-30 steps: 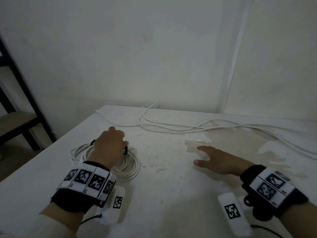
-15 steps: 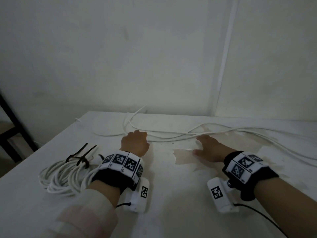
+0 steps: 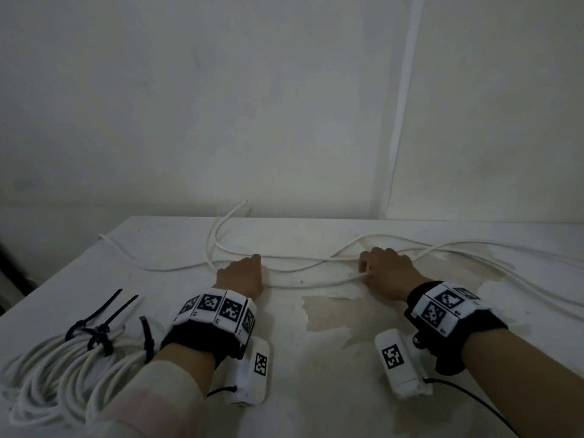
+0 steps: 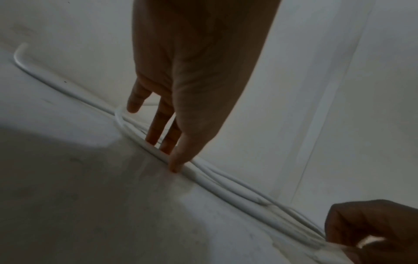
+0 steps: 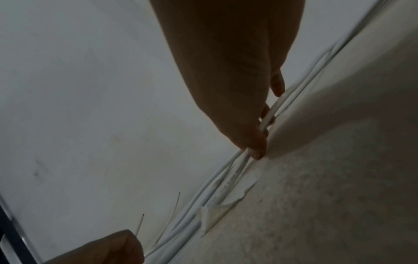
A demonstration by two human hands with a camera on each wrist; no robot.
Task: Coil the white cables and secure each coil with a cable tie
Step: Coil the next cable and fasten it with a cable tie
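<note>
A tied coil of white cable [image 3: 57,374] lies at the table's near left, bound with black cable ties [image 3: 98,330]. Loose white cables [image 3: 207,248] run across the far side of the table. My left hand [image 3: 252,263] is down on these strands. In the left wrist view my left hand [image 4: 167,157] has its thumb in front of the cables [image 4: 214,184] and its fingers behind them, pinching. My right hand [image 3: 366,270] pinches the strands further right. In the right wrist view a cable [image 5: 217,196] passes between the thumb and fingers of my right hand [image 5: 264,135].
The white table [image 3: 316,390] has a peeled, stained patch [image 3: 328,314] between my wrists. A wall stands close behind the far edge. A dark frame [image 3: 6,279] shows past the table's left edge. More cable trails off to the right [image 3: 537,298].
My left hand let go of the tied coil and moved forward to the loose cables. My right hand also reached forward and took hold of the strands.
</note>
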